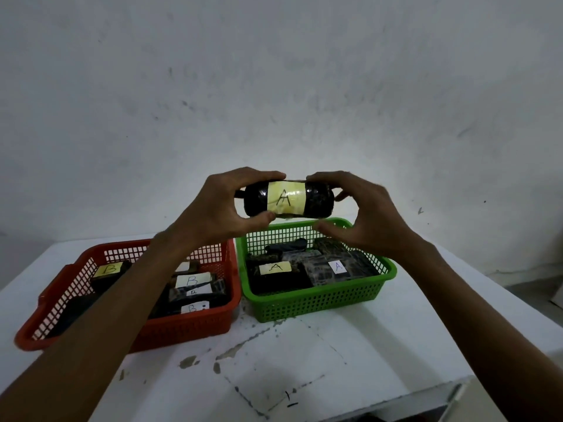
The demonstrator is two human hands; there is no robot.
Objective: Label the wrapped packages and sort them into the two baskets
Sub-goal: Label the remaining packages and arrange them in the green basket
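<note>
**K:** Where we stand nearest, there's a white table (pixel 304 360) with chipped paint. On it are two baskets, just beside each other: red basket (pixel 182 333) left, green basket (pixel 320 303) right. Agree?

**M:** Agree. We see B-labelled packages (pixel 191 281) in the red one and A-labelled packages (pixel 338 265) in the green one, all dark-wrapped and lying flat.

**K:** And the one in hand?

**M:** The wrapped package (pixel 316 201) is in the air, off the table. In our view it's above the green basket's far-left rim. It's a dark cylinder with its long axis level, running left-right across our view, one end toward each hand. The yellow label (pixel 285 198) wraps its middle and faces us, "A" upright.

**K:** Grips?

**M:** The left hand (pixel 213 205) is curled round the left end, fingers over the top, thumb pressed under it near the label's lower edge. The right hand (pixel 365 214) has its fingers curled over the top of the right end. Its thumb sits below the package with a small gap, so we can't call that contact.

**K:** Behind it?

**M:** A plain scuffed wall (pixel 274 86).
</note>
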